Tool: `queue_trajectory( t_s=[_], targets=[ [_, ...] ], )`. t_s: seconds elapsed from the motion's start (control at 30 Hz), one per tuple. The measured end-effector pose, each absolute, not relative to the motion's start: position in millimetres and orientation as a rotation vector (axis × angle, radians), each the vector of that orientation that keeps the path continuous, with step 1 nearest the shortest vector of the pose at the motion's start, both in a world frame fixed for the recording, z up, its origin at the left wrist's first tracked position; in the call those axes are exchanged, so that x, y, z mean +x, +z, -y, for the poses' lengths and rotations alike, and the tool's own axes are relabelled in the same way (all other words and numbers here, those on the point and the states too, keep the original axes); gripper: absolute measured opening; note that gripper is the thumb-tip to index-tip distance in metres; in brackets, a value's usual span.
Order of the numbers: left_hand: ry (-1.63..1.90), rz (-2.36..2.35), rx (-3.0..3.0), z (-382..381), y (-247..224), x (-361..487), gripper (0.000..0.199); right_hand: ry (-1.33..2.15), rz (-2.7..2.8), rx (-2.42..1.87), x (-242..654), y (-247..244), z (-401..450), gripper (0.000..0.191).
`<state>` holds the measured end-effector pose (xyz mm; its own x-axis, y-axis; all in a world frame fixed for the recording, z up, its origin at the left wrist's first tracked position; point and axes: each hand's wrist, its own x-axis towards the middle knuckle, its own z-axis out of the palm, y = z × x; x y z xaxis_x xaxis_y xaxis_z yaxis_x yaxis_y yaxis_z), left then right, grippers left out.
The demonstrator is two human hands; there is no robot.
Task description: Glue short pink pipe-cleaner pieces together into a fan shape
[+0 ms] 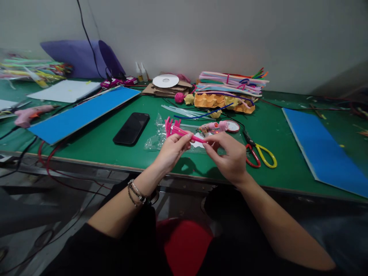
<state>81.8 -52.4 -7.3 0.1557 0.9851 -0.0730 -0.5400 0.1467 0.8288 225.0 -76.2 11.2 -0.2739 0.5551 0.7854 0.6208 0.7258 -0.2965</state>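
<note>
- Left hand (pixel 172 149), centre of the frame: closed around pink fuzzy strips (pixel 184 132), thumb on top. The grip sits partway along, presumably so that the strips stay together while one end remains exposed.
- Right hand (pixel 231 157), right of centre: thumb and forefinger pinch the right-hand end of the same strips. Held from two sides, the piece appears steadied for fine finger work.
- Position of the strips: above the near part of the counter (pixel 156 161), mid-frame, between both hands. From where I stand, this looks chosen for close sight and reach.
- Just beyond the hands: a pink glue gun (pixel 220 125) lies with its nozzle end towards the left, near a clear plastic bag (pixel 153 142). The bag possibly shields the surface from drips; I cannot confirm this.
- Right of centre: scissors (pixel 258 149), handles towards the near edge, ready to the right hand.
- Left of centre: a black phone (pixel 131 129), face up, apart from the strips.
- Upper centre: pastel stems (pixel 230 82) rest on an orange egg carton (pixel 209 100), likely stacked to save room.
- Left and right sides: blue boards (pixel 86 113) lie flat, leaving the middle available for work.
</note>
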Motion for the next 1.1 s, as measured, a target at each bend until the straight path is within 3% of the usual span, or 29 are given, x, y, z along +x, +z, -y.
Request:
queue_trajectory(
  t_s=[0.4,1.1],
  targets=[
    [1.205,-0.729,0.750,51.3,-8.4,82.4,0.017,-0.253,2.025,-0.801,227.5,7.5,72.2,0.007],
    [1.199,-0.748,0.668,51.9,-8.0,82.6,0.023,-0.088,1.964,-0.867,223.9,10.1,74.2,0.007]
  ],
)
